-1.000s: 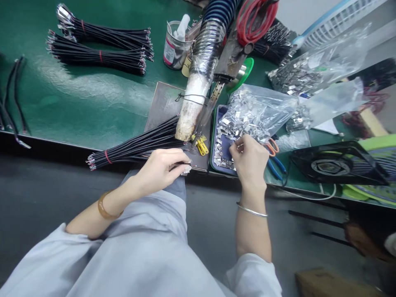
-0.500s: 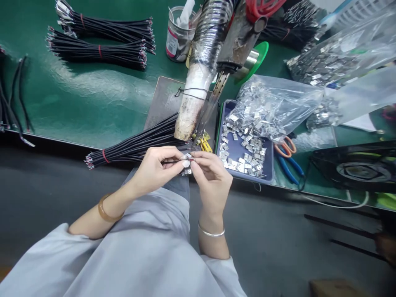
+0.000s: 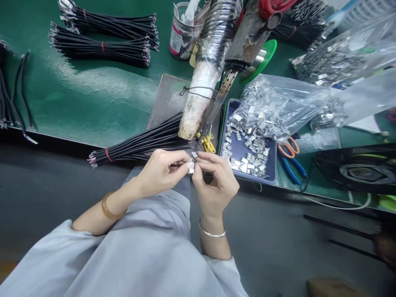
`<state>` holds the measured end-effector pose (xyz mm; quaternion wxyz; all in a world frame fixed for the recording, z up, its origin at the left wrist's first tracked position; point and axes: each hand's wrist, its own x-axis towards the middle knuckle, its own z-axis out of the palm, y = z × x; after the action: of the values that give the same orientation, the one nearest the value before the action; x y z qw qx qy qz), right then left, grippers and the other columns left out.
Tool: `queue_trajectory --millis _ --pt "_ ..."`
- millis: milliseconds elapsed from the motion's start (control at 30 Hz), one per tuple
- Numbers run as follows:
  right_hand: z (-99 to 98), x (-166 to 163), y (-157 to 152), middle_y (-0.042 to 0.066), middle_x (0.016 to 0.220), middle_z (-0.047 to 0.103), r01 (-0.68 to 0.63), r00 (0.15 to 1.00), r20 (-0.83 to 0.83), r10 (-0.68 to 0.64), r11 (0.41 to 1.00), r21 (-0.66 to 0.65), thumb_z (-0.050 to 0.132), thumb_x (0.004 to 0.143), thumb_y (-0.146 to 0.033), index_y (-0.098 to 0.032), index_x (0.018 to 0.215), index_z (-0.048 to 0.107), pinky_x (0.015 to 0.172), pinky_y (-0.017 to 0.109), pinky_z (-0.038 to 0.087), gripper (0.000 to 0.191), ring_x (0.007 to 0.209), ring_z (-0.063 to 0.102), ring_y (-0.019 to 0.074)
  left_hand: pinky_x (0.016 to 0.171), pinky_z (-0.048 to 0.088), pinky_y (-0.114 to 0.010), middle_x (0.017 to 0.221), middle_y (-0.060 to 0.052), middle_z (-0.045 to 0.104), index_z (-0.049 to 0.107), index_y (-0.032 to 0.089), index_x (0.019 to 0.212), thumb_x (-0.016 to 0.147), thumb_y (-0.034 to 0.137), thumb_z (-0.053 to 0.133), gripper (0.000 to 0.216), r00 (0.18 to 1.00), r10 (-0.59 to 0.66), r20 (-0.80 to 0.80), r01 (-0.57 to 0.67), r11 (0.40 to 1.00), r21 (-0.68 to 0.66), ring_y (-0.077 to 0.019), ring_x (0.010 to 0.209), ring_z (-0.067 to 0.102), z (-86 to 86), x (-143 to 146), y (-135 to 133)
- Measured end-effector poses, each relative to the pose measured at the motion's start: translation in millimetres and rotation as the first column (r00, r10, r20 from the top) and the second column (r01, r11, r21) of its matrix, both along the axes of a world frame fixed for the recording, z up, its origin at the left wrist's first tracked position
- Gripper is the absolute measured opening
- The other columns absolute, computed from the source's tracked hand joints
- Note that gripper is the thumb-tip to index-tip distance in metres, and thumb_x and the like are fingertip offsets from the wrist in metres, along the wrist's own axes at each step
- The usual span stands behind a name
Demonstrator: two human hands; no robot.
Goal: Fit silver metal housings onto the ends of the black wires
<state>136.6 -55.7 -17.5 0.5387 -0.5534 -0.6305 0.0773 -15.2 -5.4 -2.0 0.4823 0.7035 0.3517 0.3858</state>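
Observation:
Both hands meet at the table's front edge, fingertips nearly touching. My left hand (image 3: pixel 163 171) is closed in a pinch on a small silver USB plug (image 3: pixel 191 170), which sticks out below the thumb. Another plug (image 3: pixel 194 154) shows between the two index fingertips. My right hand (image 3: pixel 216 175) is closed too, thumb and fingers drawn together; what lies between them is hidden. Just behind the left hand lies a bundle of black cables (image 3: pixel 139 144) tied with a red band. A soldering iron (image 3: pixel 221 93) points down beyond the fingers, beside a foil-wrapped duct (image 3: pixel 198 95).
To the right, a blue tray (image 3: pixel 270 165) holds loose metal plugs and a plastic bag (image 3: pixel 284 103) of more. Orange-and-blue pliers (image 3: pixel 292 165) and a black fan (image 3: pixel 359 171) lie farther right. Two tied cable bundles (image 3: pixel 102 48) and a plastic cup (image 3: pixel 182 37) stand behind.
The hands have shifted slightly right in view, along with the scene. The fingertips have parted a little, and the two silver plugs show more plainly between and below them.

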Motion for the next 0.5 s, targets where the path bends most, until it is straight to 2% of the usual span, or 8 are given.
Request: queue_trajectory --millis 67,133,200,267,333,400,500 --pt "-3.0 -2 0 0.001 0.1 0.078 0.025 0.999 0.022 -0.026 0.999 0.037 0.071 0.088 -0.01 -0.025 0.091 0.073 0.082 0.034 0.065 0.015 0.092 0.076 0.0172 0.051 0.038 -0.02 0.058 0.003 0.059 0.069 0.014 0.074 0.089 0.022 0.06 0.02 0.998 -0.028 0.06 0.037 0.988 -0.152 -0.0074 0.052 0.047 1.7 -2 3" --pt "-5.3 -2 -1 0.001 0.099 0.078 0.054 0.998 -0.024 -0.053 0.998 0.033 0.068 0.091 -0.012 -0.024 0.095 0.073 0.082 0.034 0.065 0.014 0.092 0.076 0.0175 0.053 0.043 -0.02 0.059 0.0 0.063 0.072 0.013 0.075 0.087 0.024 0.063 0.018 0.99 -0.026 0.135 0.066 0.952 -0.299 -0.009 0.053 0.053 2.8 -3 7" --pt "-5.5 -2 -2 0.002 0.099 0.078 0.095 0.993 -0.074 -0.09 0.993 0.064 0.063 0.096 -0.013 -0.024 0.1 0.073 0.082 0.035 0.065 0.016 0.094 0.076 0.0179 0.053 0.044 -0.02 0.057 -0.001 0.065 0.075 0.012 0.074 0.082 0.026 0.069 0.018 0.984 -0.003 0.179 0.074 0.917 -0.391 -0.01 0.053 0.054 3.2 -3 10" --pt "-3.9 -1 -5 0.003 0.1 0.079 0.105 0.994 -0.044 -0.1 0.983 0.152 0.06 0.097 -0.012 -0.023 0.104 0.072 0.081 0.034 0.065 0.017 0.094 0.077 0.0179 0.052 0.044 -0.021 0.057 -0.001 0.065 0.076 0.012 0.072 0.078 0.027 0.072 0.017 0.98 0.022 0.197 0.068 0.897 -0.438 -0.0102 0.053 0.053 3.1 -2 13" --pt "-2.6 -1 -7 0.003 0.1 0.08 0.068 0.994 0.072 -0.086 0.972 0.226 0.065 0.095 -0.012 -0.023 0.104 0.071 0.078 0.031 0.065 0.015 0.09 0.078 0.017 0.053 0.044 -0.021 0.058 -0.001 0.065 0.076 0.012 0.07 0.075 0.026 0.074 0.015 0.978 0.046 0.206 0.055 0.886 -0.461 -0.0103 0.055 0.053 2.5 0 14" --pt "-3.3 -1 -6 0.003 0.098 0.081 0.037 0.985 0.152 -0.077 0.968 0.248 0.069 0.092 -0.012 -0.023 0.101 0.07 0.077 0.029 0.064 0.015 0.087 0.078 0.0164 0.053 0.043 -0.02 0.057 0.0 0.063 0.074 0.013 0.066 0.072 0.024 0.074 0.013 0.975 0.07 0.211 0.038 0.882 -0.47 -0.0098 0.055 0.052 1.8 3 14" --pt "-7.3 -1 -2 0.003 0.096 0.08 0.067 0.997 0.032 -0.074 0.982 0.178 0.067 0.093 -0.013 -0.023 0.098 0.067 0.076 0.029 0.065 0.011 0.087 0.078 0.0169 0.051 0.04 -0.02 0.053 0.002 0.057 0.071 0.014 0.062 0.07 0.023 0.073 0.012 0.974 0.096 0.205 0.011 0.885 -0.465 -0.0088 0.053 0.048 0.9 6 13"
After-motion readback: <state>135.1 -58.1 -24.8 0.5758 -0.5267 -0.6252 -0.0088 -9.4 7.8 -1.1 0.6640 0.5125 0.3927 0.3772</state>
